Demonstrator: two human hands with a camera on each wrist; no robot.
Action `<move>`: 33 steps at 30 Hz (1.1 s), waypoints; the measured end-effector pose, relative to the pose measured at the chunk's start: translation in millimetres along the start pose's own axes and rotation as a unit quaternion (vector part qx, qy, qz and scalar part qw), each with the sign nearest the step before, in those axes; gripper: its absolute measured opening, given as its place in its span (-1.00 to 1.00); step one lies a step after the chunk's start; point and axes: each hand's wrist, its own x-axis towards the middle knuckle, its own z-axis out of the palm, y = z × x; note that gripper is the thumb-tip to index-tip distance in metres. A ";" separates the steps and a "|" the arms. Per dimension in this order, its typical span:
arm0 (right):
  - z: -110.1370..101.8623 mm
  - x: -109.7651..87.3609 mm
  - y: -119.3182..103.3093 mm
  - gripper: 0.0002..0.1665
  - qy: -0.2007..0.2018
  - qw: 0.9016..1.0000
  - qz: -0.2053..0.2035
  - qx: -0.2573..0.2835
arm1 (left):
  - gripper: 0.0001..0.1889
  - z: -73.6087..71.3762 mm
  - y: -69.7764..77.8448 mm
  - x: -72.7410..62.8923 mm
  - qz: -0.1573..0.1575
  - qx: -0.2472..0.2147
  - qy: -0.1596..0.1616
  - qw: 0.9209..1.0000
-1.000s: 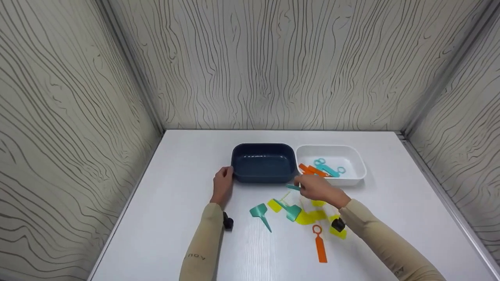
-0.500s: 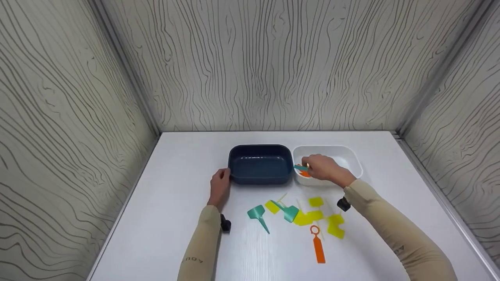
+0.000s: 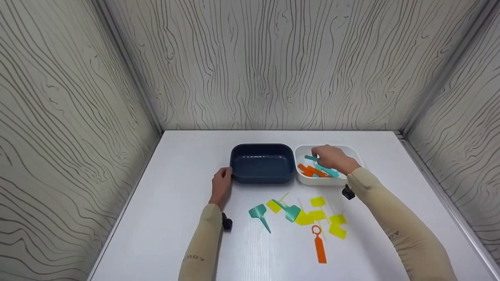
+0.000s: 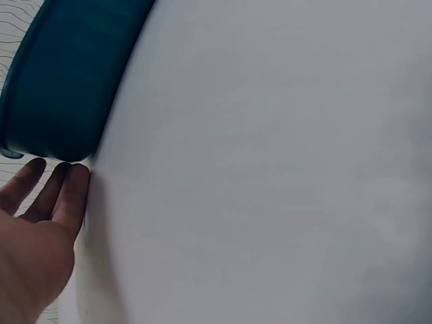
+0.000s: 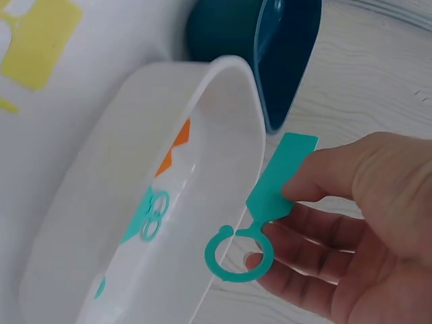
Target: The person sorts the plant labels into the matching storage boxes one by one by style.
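Note:
My right hand (image 3: 335, 158) is over the white tray (image 3: 328, 182), pinching a teal ring-ended plant tag (image 5: 283, 172) between thumb and fingers. The tag's open ring hangs below the fingertips in the right wrist view. Inside that tray lie orange tags (image 3: 308, 170) and teal tags (image 3: 327, 170), partly hidden by the hand in the head view. My left hand (image 3: 222, 185) is at the left end of the dark blue tray (image 3: 262, 180), its extended fingertips (image 4: 79, 174) right against the wall. The blue tray's inside is bare.
In front of the trays lie two green T-shaped plant labels (image 3: 258, 211), several yellow labels (image 3: 315, 215) overlapping one another, and an orange ring-ended tag (image 3: 320, 249). Wood-patterned panels (image 3: 265, 78) stand behind and on both sides of the white table (image 3: 175, 234).
My right hand has carried the teal tag from in front of the trays, up and right, to above the white tray. My left hand stays at the blue tray.

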 end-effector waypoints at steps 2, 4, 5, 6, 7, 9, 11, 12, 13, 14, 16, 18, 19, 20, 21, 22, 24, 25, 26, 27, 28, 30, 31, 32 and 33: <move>-0.4 3.0 5.6 -0.68 0.000 1.000 0.003 -0.001 | -0.50 -0.5 0.3 1.0 -0.002 0.000 0.000 1.000; 0.2 5.6 10.5 -0.67 0.001 1.000 0.006 -0.002 | -0.49 -0.8 0.4 1.7 -0.008 -0.002 -0.002 1.000; 1.0 7.0 13.0 -0.68 0.005 1.000 0.003 -0.009 | -0.50 -0.7 0.6 1.8 -0.009 -0.004 -0.002 1.000; 1.5 7.9 14.8 -0.68 0.008 1.000 0.001 -0.014 | -0.50 -0.5 0.4 2.1 -0.008 -0.004 0.000 1.000; 1.6 8.8 16.1 -0.68 0.010 1.000 0.000 -0.018 | -0.50 -0.4 0.3 2.5 -0.006 -0.004 0.000 1.000; 1.5 10.7 18.2 -0.68 0.017 1.000 -0.001 -0.026 | -0.50 0.0 0.0 3.2 -0.005 -0.003 0.001 1.000; 0.7 11.8 19.6 -0.68 0.027 0.999 -0.002 -0.032 | -0.51 0.6 -0.4 3.6 -0.001 -0.002 0.005 1.000; -0.2 11.9 20.0 -0.67 0.031 0.999 0.000 -0.030 | -0.51 0.8 -0.7 3.8 -0.002 -0.001 0.005 1.000; -0.8 12.4 20.7 -0.67 0.035 0.999 0.001 -0.030 | -0.52 0.9 -0.7 3.6 -0.001 0.000 0.004 1.000; -1.4 13.0 21.3 -0.67 0.038 0.999 0.003 -0.030 | -0.52 0.9 -0.7 3.5 -0.001 0.000 0.005 1.000; -2.8 13.7 22.1 -0.67 0.045 0.999 0.007 -0.029 | -0.52 0.8 -0.2 3.1 0.000 0.002 0.006 1.000; -3.8 14.5 23.3 -0.68 0.053 0.998 0.007 -0.037 | -0.51 0.7 0.3 3.1 0.001 0.002 0.007 1.000; -4.2 14.7 23.8 -0.68 0.060 0.997 0.006 -0.043 | -0.51 0.7 0.5 2.9 0.002 0.003 0.006 1.000; -4.4 14.9 24.4 -0.68 0.067 0.997 0.005 -0.050 | -0.51 0.8 0.5 2.8 0.001 0.003 0.006 1.000; -4.3 15.0 24.8 -0.68 0.074 0.996 0.004 -0.058 | -0.50 0.8 0.5 2.6 0.000 0.004 0.006 1.000; -4.2 14.8 25.0 -0.68 0.080 0.995 0.001 -0.067 | -0.50 0.9 0.4 2.3 0.000 0.003 0.005 1.000; -3.5 14.2 24.9 -0.69 0.092 0.993 -0.004 -0.079 | -0.50 0.9 0.2 1.6 -0.002 0.004 0.003 1.000; -3.0 13.6 24.3 -0.69 0.095 0.992 -0.005 -0.081 | -0.50 0.9 -0.1 1.6 -0.002 0.004 0.002 1.000; -2.4 12.9 23.7 -0.69 0.097 0.992 -0.007 -0.080 | -0.50 0.8 -0.2 1.5 -0.003 0.002 0.002 1.000; -1.5 12.3 23.1 -0.70 0.098 0.992 -0.008 -0.079 | -0.51 0.8 -0.3 1.6 -0.002 0.002 0.002 1.000; -0.7 11.5 22.2 -0.71 0.098 0.992 -0.010 -0.079 | -0.51 0.8 -0.4 1.8 -0.002 0.001 0.002 1.000; 1.3 9.8 20.1 -0.73 0.099 0.992 -0.015 -0.076 | -0.51 1.0 -0.8 2.7 -0.003 -0.001 0.001 1.000; 2.4 8.7 18.9 -0.75 0.099 0.992 -0.017 -0.076 | -0.51 1.1 -0.9 3.3 -0.005 -0.002 0.002 1.000; 3.5 7.4 17.6 -0.77 0.098 0.992 -0.019 -0.075 | -0.51 1.1 -0.7 3.5 -0.006 -0.003 0.001 1.000; 4.5 5.9 15.9 -0.78 0.096 0.992 -0.019 -0.074 | -0.51 1.2 -0.7 3.9 -0.008 -0.003 0.002 1.000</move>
